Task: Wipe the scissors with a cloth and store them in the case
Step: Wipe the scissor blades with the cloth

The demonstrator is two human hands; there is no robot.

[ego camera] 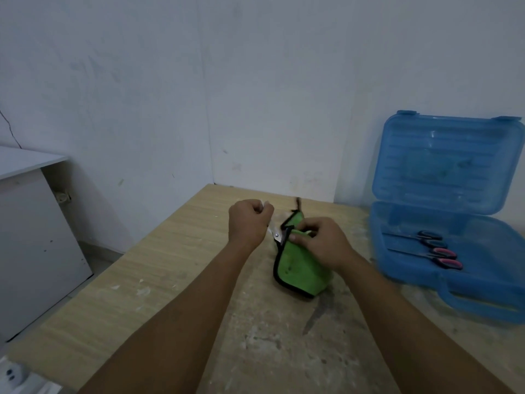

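Scissors [275,236] mid-wipe just above the worktop [199,280]: left hand [248,223] fisted round the handle end to steady them, right hand [322,241] pinching the green cloth [298,268] over the blades, and the open blue case [454,166] w/ 2 other pairs [443,253] close by on the right, prob for easy stowing.

A cloth [298,265] is sitting in the middle of the table [170,280], with the right hand [324,243] gripping its far end. Just to the left, the left hand [250,223] is holding scissors [275,236] that are reaching into the cloth. At the right, a case [483,291] is lying open, its lid [449,163] standing behind it against the wall. A far pair [426,237] and a near pair [443,257] are lying in its base. A cabinet [34,237] is standing left of the table.
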